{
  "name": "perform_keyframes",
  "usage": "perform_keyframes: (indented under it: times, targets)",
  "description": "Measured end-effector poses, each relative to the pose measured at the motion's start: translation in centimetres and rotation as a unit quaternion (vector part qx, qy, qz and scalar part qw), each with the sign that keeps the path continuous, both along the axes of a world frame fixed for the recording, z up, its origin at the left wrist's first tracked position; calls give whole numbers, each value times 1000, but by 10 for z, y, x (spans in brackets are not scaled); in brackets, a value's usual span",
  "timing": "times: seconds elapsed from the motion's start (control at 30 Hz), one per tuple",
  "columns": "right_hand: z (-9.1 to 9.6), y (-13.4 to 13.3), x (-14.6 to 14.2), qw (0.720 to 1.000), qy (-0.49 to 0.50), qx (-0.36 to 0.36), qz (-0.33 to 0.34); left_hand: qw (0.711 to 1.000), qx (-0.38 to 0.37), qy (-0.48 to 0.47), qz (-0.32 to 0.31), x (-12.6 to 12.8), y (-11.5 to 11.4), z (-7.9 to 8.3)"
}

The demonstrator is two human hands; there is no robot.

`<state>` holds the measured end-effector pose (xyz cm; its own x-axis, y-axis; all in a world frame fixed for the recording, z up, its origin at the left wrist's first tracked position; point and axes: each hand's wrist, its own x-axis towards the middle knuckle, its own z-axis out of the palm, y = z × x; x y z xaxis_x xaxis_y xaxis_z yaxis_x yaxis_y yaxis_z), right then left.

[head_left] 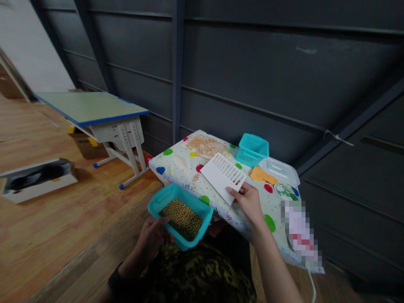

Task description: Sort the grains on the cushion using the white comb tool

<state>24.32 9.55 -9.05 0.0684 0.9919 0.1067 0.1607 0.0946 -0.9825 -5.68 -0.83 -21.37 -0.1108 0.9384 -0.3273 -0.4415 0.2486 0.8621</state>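
The teal tub (187,243) of beans (181,213), pinched at its rim by the left hand (154,231) by the near edge of the desk (170,166), is best kept level; the slotted white board (217,176), pinched at one end by the right hand (248,200), should be steadied. Beyond, space is taken by scattered grains (205,145), another tub (248,159) and a clear lid (280,169).

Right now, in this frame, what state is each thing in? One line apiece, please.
Left hand: gripping a tub's rim
Right hand: gripping a board's near end
Held teal tub: uncovered, partly filled
Round beans: loose inside that tub
White slotted board: held
Rear teal tub: uncovered, standing
Tan grains: spread in a loose patch
Floor carton: open, dark contents showing
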Motion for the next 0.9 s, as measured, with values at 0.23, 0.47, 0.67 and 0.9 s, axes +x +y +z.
perform_keyframes:
  times: [0.23,0.47,0.67,0.9]
  targets:
    - [-8,21,-4,999,-17,-3,30,1000,7,13,7,-2,2,2]
    - [-13,8,1,998,4,-27,62,1000,26,7,13,-2,1,8]
    - [-8,-7,-3,997,-8,-28,75,999,32,15,12,-3,-2,9]
    - [-7,-40,-6,999,-29,-12,36,1000,24,-3,11,2,-5,5]
